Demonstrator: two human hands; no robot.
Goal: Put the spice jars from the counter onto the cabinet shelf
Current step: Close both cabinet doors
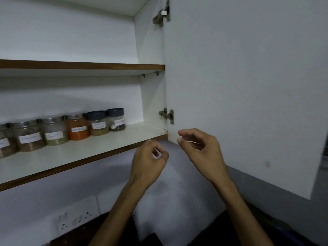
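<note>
The jars [58,131] sit in a row on the lower cabinet shelf [99,151], running from the frame's left edge toward the middle: several w/ metal lids, incl. one orange-filled jar [78,127], then two w/ dark plastic lids [106,122] at the right end. Each touches or nearly touches its neighbour, labels facing out, pushed toward the back wall, prob so they read at a glance and leave the front strip of shelf free. Upper shelf [79,65] above shows nothing on it from this angle.

Below the shelf, a wall socket panel [76,217] over a dark counter edge; no jars visible down there, so the task looks about done.

Left hand [149,160] hangs just under the shelf's front edge, fingers loosely curled, holding nothing. Right hand [198,148] is beside it, just in front of the lower corner of the open cabinet door [248,86], thumb and fingers apart and relaxed, nothing between them, not clearly touching the door. Lower hinge [166,115] sits just above that hand. My guess: hands free since the jars are placed, maybe closing the door comes next
</note>
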